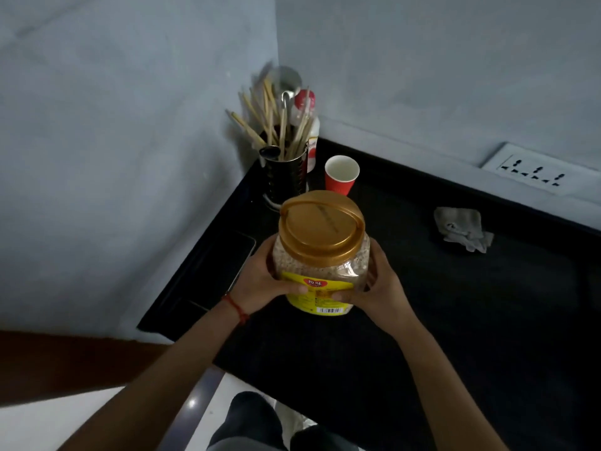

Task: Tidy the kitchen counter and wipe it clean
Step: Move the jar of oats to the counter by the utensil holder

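We hold the oat jar [320, 255] at the centre of the frame, our left hand [260, 281] and right hand [377, 288] wrapped around its opposite sides, fingers curled onto the clear wall and thumbs pressed on the yellow label. Its gold lid [320, 222] looks seated, with the flat carry handle folded down. Whether the base rests on the black counter [455, 320] or hangs just above it we cannot tell, since our hands and the jar hide it.

Our reading is that we are moving the jar to clear space for wiping. To do it well, we should keep it upright and level, grip low enough that the weight sits in our palms, and steer it toward the corner in the upper middle of the frame without knocking the red paper cup [341, 174] just behind it or the metal utensil holder [286, 177] full of chopsticks beside that. A white bottle with a red cap [309, 125] stands behind the holder. We set the jar down gently, then let go one hand at a time.

The grey cloth [461, 229] lies crumpled at the right of the frame, well apart from us, below the wall socket [536, 172].
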Demonstrator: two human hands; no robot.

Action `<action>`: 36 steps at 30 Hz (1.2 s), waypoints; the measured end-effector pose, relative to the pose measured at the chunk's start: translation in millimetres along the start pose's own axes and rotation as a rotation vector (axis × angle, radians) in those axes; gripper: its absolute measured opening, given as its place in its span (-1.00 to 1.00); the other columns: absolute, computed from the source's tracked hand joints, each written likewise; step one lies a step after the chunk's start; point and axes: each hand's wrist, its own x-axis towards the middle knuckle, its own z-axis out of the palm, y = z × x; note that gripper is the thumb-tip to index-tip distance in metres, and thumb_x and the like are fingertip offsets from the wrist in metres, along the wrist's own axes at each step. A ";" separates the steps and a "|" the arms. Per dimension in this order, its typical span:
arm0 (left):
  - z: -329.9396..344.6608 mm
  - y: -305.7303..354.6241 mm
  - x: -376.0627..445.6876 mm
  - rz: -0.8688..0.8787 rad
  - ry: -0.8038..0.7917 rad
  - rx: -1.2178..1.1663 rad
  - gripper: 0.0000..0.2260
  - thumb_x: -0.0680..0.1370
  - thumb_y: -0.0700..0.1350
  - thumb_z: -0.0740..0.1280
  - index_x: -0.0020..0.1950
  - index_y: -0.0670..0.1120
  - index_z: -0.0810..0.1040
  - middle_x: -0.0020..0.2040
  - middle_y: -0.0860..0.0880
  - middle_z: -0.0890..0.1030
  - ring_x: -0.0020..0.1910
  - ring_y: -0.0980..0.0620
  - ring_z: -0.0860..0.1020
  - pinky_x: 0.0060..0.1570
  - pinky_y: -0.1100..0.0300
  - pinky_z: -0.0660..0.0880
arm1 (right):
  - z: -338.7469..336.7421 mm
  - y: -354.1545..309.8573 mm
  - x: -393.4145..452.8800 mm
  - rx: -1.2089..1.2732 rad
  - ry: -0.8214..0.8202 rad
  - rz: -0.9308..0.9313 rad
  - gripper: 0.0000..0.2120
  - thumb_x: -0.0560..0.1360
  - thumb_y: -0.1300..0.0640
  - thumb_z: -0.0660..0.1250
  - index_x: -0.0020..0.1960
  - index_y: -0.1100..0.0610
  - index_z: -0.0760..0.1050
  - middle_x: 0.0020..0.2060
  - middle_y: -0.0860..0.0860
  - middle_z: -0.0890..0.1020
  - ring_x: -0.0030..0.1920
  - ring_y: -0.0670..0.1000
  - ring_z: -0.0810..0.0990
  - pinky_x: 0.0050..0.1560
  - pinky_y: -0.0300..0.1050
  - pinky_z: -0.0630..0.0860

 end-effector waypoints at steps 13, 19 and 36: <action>-14.6 5.7 68.1 0.072 -0.136 0.157 -0.13 0.11 0.08 0.53 0.31 0.28 0.17 0.32 0.10 0.40 0.38 0.09 0.34 0.36 0.07 0.35 | 9.2 16.2 41.7 -0.083 0.226 -0.015 -0.12 0.24 0.32 0.52 0.40 -0.09 0.17 0.22 -0.21 0.46 0.26 -0.29 0.42 0.12 -0.43 0.45; -9.7 12.1 97.9 0.083 -0.074 0.138 -0.11 0.09 0.12 0.54 0.33 0.29 0.19 0.40 -0.01 0.35 0.41 0.02 0.32 0.38 -0.10 0.33 | -5.9 7.6 68.8 -0.176 0.241 -0.018 -0.17 0.29 0.27 0.49 0.33 -0.26 0.15 0.19 -0.31 0.44 0.24 -0.34 0.41 0.11 -0.46 0.42; 3.0 21.2 130.5 0.125 -0.045 0.084 -0.13 0.18 0.12 0.46 0.43 0.00 0.20 0.34 0.04 0.38 0.34 0.11 0.33 0.29 0.17 0.35 | -22.2 -2.8 107.9 -0.276 0.326 0.102 -0.11 0.32 0.23 0.48 0.49 -0.03 0.05 0.35 -0.01 0.43 0.35 -0.01 0.38 0.22 -0.12 0.37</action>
